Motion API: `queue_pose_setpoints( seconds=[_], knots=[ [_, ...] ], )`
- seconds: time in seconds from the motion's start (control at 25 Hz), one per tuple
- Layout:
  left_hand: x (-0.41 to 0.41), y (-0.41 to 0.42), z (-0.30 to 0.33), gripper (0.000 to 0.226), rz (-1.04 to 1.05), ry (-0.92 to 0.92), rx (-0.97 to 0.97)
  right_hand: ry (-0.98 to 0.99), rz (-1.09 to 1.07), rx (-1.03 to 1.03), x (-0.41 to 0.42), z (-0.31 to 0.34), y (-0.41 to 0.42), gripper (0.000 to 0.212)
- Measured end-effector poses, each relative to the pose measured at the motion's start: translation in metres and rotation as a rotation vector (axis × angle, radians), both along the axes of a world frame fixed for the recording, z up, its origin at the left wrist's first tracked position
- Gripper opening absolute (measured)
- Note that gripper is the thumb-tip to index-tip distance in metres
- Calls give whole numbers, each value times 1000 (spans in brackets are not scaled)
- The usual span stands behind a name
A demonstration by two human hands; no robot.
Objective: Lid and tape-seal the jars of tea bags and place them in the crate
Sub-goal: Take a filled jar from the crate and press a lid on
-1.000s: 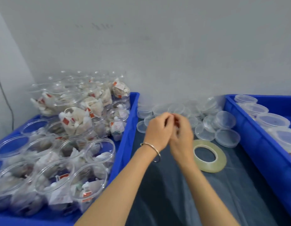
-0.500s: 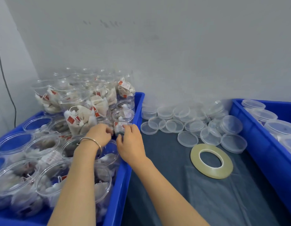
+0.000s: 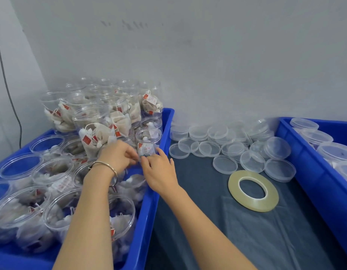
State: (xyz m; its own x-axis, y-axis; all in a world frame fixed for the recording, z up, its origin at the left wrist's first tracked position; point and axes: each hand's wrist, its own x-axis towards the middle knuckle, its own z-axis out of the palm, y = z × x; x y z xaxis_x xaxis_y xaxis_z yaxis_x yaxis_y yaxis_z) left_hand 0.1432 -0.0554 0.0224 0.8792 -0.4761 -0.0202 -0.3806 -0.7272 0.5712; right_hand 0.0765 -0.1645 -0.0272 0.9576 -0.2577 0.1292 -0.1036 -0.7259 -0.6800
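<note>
A small clear jar of tea bags point(image 3: 148, 140) stands unlidded near the right wall of the left blue crate point(image 3: 149, 207). My left hand point(image 3: 118, 157), a bangle on its wrist, curls its fingers against the jar's lower left side. My right hand point(image 3: 159, 172) grips its base from the right, thumb up beside it. Many more open jars of tea bags point(image 3: 94, 125) fill that crate, some stacked. Loose clear lids point(image 3: 225, 164) lie on the table, and a roll of clear tape point(image 3: 253, 190) lies flat in front of them.
At the right edge a second blue crate point(image 3: 305, 172) holds lidded jars point(image 3: 334, 151). A dark plastic sheet point(image 3: 217, 236) covers the table between the crates. A grey wall point(image 3: 207, 65) closes the back, with a cable point(image 3: 11, 98) hanging at the left.
Both hands left the middle of the table by the tape roll, moved left into the left crate and closed around the small jar.
</note>
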Motion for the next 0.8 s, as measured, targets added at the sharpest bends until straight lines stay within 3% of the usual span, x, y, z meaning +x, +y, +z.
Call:
queue_pose_setpoints(
  seconds=[0.2, 0.28, 0.36, 0.44, 0.6, 0.68, 0.8],
  knots=[
    [-33, -19, 38, 17, 89, -415, -442, -416, 139, 564, -23, 23, -10, 27],
    [-50, -39, 49, 16, 54, -476, -556, -585, 100, 657, -32, 31, -22, 30],
    [-65, -67, 47, 16, 5, -421, -633, -697, 4, 718, -46, 35, -46, 32],
    [-78, -96, 30, 20, -17, -274, -655, -627, -84, 685, -66, 30, -80, 32],
    [-107, -139, -36, 33, -37, 226, -749, -299, -244, 448, -110, -5, -138, 30],
    [-121, -153, -61, 35, -31, 291, -801, -201, -263, 416, -124, -21, -156, 32],
    [-136, -171, -75, 41, -34, 267, -903, -165, -171, 532, -139, -32, -182, 36]
  ],
)
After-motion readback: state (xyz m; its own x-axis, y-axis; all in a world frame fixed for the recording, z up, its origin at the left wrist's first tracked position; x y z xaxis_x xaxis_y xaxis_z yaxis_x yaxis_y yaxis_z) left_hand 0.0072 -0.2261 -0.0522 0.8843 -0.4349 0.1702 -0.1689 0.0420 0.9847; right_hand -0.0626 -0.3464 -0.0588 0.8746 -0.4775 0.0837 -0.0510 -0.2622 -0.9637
